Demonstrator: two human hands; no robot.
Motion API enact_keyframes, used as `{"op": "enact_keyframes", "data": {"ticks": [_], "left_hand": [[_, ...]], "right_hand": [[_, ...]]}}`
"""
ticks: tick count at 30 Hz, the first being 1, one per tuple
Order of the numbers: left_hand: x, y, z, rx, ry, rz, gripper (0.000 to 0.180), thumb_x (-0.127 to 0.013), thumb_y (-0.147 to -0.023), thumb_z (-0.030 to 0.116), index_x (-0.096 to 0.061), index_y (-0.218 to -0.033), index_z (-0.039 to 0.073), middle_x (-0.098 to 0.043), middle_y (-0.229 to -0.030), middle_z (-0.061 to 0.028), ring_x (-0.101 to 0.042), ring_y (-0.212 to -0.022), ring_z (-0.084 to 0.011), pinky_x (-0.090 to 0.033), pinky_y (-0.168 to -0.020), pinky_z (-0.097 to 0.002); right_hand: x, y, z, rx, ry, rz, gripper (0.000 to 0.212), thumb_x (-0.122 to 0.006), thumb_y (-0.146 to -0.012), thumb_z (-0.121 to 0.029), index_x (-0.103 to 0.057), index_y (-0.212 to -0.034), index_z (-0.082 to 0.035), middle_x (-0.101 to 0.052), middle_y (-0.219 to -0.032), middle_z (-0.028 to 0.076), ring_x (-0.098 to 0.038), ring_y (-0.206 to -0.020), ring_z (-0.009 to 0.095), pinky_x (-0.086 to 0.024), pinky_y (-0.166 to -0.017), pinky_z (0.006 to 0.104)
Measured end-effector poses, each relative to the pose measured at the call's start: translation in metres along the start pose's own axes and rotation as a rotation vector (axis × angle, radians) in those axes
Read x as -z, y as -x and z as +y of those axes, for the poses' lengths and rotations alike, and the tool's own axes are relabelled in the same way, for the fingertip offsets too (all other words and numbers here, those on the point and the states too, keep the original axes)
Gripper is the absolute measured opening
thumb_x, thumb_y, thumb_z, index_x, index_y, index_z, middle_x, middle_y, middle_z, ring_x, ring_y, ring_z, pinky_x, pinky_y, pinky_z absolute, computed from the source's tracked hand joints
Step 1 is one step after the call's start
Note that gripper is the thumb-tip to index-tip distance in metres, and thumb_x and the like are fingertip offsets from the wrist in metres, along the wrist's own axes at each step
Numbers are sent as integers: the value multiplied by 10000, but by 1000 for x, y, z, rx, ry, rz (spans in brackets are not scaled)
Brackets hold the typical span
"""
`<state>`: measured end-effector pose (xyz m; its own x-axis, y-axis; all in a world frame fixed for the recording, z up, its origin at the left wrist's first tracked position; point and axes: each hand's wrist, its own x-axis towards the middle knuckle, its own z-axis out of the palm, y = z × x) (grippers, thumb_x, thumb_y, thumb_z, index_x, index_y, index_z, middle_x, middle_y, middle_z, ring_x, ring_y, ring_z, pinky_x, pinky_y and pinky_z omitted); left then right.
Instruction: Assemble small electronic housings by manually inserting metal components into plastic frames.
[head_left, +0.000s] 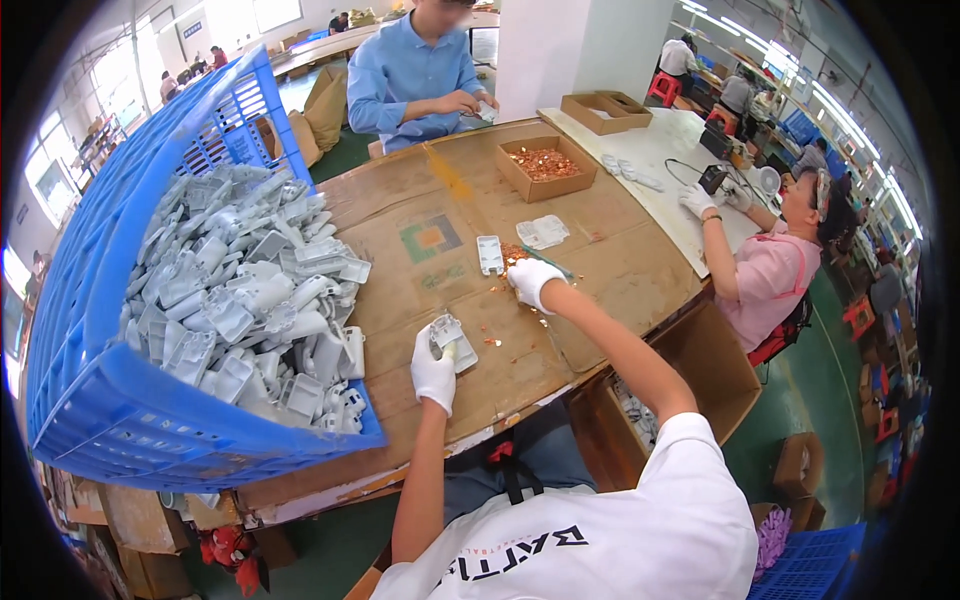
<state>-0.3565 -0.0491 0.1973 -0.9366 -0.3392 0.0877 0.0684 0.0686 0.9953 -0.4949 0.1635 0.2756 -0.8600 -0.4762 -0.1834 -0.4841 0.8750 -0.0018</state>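
Observation:
My left hand (pixel 433 372), in a white glove, grips a white plastic housing (pixel 459 343) above the near part of the cardboard-covered table. The housing's hollow side faces up. To the far right of it, my gloved right hand (pixel 536 284) reaches down to a small heap of copper-coloured metal pieces (pixel 516 253). Its fingers are drawn together at the heap, and whatever lies between them is hidden. Just left of the heap rests another white housing (pixel 490 255). A thin green stick-like tool (pixel 549 262) lies beyond my right hand, near some whitish plastic pieces (pixel 543 232).
At the left, a tipped blue crate (pixel 80 400) spills many white housings (pixel 235 290). A cardboard box of copper pieces (pixel 546 187) stands far off. One person in blue (pixel 410 75) works opposite; another in pink (pixel 765 275) sits right. An open carton (pixel 705 355) stands below the table's right edge.

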Motion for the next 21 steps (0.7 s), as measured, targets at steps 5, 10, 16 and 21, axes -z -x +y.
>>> {"op": "enact_keyframes", "data": {"ticks": [5,10,16,21], "left_hand": [[-9,9,3,-5,-83,24,436,-657,-807,18,-554,-1230,46,-668,-1088,-126,-644,-1014,-212,-497,-880,-326],[-7,14,2,-16,-73,-17,431,-607,-828,-48,-530,-1248,4,-637,-1111,-83,-606,-1036,-169,-477,-913,-296],[-12,9,3,-76,-140,-12,413,-658,-824,21,-553,-1223,28,-666,-1082,-104,-639,-996,-187,-496,-870,-309],[-9,9,0,-48,-53,1,393,-644,-833,34,-557,-1216,27,-667,-1053,-101,-638,-968,-175,-496,-851,-303]], "right_hand": [[-15,4,-2,49,-76,207,167,-547,-847,-64,-628,-985,-17,-617,-1090,203,-611,-1033,335,-513,-863,398],[-22,1,0,33,-184,182,169,-541,-846,-63,-649,-976,-53,-651,-1035,192,-639,-984,339,-519,-849,424],[-23,0,23,59,-315,246,173,-633,-857,-158,-663,-1018,-102,-669,-1010,135,-624,-969,312,-492,-853,386],[-27,4,20,84,-248,206,200,-557,-894,-149,-684,-1048,-133,-661,-1041,147,-617,-1005,316,-491,-879,394]]}}
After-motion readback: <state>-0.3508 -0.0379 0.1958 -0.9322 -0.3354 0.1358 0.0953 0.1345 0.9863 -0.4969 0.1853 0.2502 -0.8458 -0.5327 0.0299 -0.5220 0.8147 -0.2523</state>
